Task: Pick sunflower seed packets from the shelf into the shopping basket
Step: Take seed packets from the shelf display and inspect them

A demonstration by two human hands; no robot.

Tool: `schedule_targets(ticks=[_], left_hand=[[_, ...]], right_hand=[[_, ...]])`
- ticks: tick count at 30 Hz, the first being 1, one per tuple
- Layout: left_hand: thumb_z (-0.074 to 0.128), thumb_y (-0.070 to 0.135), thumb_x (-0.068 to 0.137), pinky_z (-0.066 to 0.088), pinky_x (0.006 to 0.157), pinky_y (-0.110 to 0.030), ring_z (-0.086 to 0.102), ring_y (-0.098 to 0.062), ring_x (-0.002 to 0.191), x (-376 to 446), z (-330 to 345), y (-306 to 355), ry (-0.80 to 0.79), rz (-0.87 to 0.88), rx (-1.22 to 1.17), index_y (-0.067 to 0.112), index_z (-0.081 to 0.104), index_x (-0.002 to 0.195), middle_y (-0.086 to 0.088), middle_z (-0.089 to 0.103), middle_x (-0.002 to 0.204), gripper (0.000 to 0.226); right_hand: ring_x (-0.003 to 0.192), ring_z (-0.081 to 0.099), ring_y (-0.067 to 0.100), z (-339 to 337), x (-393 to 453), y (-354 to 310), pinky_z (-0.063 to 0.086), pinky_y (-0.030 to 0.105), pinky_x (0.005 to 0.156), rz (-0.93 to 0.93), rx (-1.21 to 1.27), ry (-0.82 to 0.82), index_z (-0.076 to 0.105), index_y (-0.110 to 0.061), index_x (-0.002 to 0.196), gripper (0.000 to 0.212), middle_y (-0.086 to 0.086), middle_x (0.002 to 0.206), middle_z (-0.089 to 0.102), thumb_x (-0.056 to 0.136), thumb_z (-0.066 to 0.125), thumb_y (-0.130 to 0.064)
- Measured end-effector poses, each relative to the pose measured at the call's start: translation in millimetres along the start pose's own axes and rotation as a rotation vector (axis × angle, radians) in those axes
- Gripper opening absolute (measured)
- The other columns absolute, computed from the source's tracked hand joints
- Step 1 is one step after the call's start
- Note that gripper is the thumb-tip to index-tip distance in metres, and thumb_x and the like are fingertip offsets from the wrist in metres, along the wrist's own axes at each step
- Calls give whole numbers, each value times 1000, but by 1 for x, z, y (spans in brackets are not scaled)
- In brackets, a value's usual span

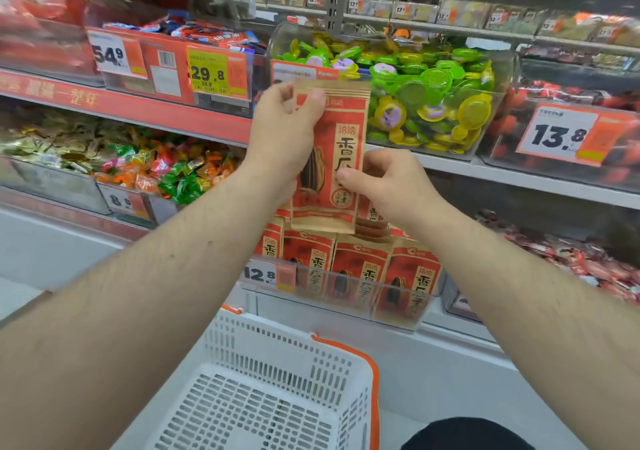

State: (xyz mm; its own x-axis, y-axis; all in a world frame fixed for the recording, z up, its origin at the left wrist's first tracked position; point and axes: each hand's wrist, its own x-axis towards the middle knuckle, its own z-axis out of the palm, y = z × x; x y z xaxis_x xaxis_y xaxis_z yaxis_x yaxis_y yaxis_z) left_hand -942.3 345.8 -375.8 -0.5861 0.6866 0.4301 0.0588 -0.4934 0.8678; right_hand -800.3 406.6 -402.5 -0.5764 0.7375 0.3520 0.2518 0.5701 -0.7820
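A red and brown sunflower seed packet (341,144) is held upright in front of the shelf, above the stock it came from. My left hand (282,131) grips its upper left edge, thumb over the top corner. My right hand (384,179) pinches its lower right edge with the thumb on the front. Several more seed packets (360,269) stand in a clear bin on the lower shelf right below. The white shopping basket (277,356) with orange handles sits low in front of me, and I see nothing inside it.
A clear bin of green and yellow jelly cups (433,99) stands behind the held packet. Wrapped candies (166,169) fill the shelf at left. Red snack packs (585,255) lie at right. Price tags (557,134) hang along the shelf edges. A dark shape (467,435) shows at the bottom.
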Motion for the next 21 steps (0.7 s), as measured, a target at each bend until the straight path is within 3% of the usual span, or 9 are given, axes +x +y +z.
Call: schedule_targets(ticks=[2, 4, 6, 10, 14, 18, 21], left_hand=[[54, 14, 102, 59, 84, -53, 72, -29, 93, -16, -9, -4, 14, -93, -54, 13, 67, 99, -12, 73, 97, 13], [54, 15, 102, 57, 84, -59, 72, -36, 94, -33, -18, -12, 37, -180, -82, 13, 68, 93, -15, 73, 96, 17], [54, 14, 102, 58, 84, -58, 72, -34, 91, -50, -25, -24, 41, -225, -33, 13, 68, 90, -16, 74, 95, 18], [56, 17, 102, 59, 83, -56, 73, -31, 86, -74, -33, -51, 7, -302, 9, 15, 69, 91, -14, 75, 93, 17], [54, 17, 103, 61, 77, -46, 75, -24, 82, -81, -38, -65, 13, -371, -4, 14, 69, 96, -7, 77, 90, 17], [48, 19, 105, 60, 73, -40, 75, -23, 85, -88, -42, -69, 8, -415, -41, 16, 70, 99, -6, 77, 93, 23], [46, 20, 106, 61, 80, -44, 74, -30, 92, -93, -50, -77, 13, -417, -53, 8, 70, 106, -13, 76, 100, 27]], right_hand=[[85, 74, 26, 9, -8, 1, 56, 53, 87, 75, 80, -45, 75, -10, 94, 29, 6, 90, 77, 80, 74, -35], [87, 74, 27, 18, -17, 3, 56, 54, 88, 128, 117, -55, 75, -8, 91, 31, 7, 89, 77, 82, 72, -37], [85, 74, 26, 30, -26, 5, 56, 54, 87, 153, 135, -15, 75, -10, 87, 35, 5, 86, 77, 82, 68, -43], [77, 74, 17, 52, -41, 10, 60, 42, 79, 231, 244, 78, 74, -19, 87, 21, -1, 81, 77, 97, 60, -30], [74, 74, 16, 66, -50, 17, 60, 34, 67, 323, 331, 88, 72, -18, 89, 20, 0, 80, 77, 98, 58, -29], [74, 75, 19, 72, -50, 19, 62, 41, 72, 347, 327, 111, 73, -14, 84, 25, 3, 78, 76, 96, 61, -32], [77, 74, 27, 80, -52, 24, 60, 52, 75, 312, 297, 135, 72, -11, 81, 22, 7, 79, 76, 92, 67, -30]])
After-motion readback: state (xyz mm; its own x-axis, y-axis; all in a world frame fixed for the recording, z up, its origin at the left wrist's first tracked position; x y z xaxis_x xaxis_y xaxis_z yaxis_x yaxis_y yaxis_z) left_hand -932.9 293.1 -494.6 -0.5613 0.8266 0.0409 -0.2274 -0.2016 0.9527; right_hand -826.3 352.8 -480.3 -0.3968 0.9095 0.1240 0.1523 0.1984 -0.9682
